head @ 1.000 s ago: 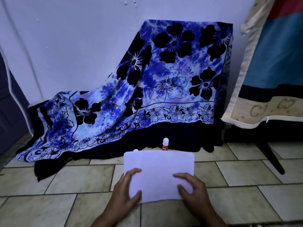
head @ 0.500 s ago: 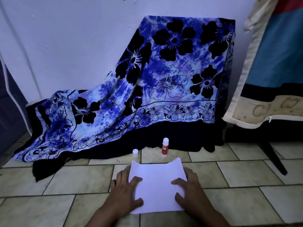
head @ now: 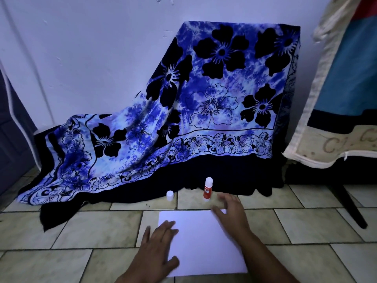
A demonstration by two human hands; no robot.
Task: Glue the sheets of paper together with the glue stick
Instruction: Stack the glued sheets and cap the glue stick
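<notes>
My left hand (head: 159, 249) lies flat with fingers straight, pressing the near-left part of the paper (head: 202, 246) onto the tiled floor (head: 98, 229). White cap (head: 170, 195): upright, beyond this hand's fingertips, off the paper. Glue stick (head: 208, 189): upright, white-topped, just beyond my right hand (head: 231, 214), not touching it. Right hand is spread loose over the paper's far right corner, gripping nothing; fingers blurred.

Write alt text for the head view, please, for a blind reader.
A left hand rests flat on white paper on a tiled floor; the open right hand hovers near an upright red glue stick, a small white cap nearby.
</notes>
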